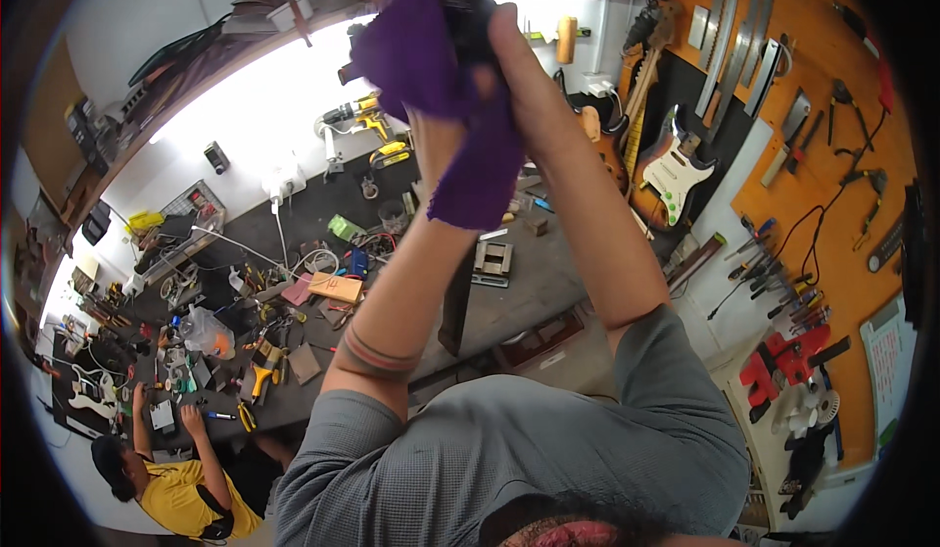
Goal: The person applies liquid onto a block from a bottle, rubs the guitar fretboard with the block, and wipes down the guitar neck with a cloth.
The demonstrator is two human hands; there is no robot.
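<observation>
Holding up dark thing (470, 20) w/ purple cloth (413, 49), approx. 12 o'clock. Gripping dark thing w/ R fingers (504, 30); can't tell re L fingers, hidden behind cloth. Prob. wiping; next, likely calling for firm hold, even rubbing.

I see white glare washing out the far wall (259, 131); against it, the purple cloth (411, 52) looks dark and slightly soft. Straight edges bow, and black swallows my view's corners.
</observation>
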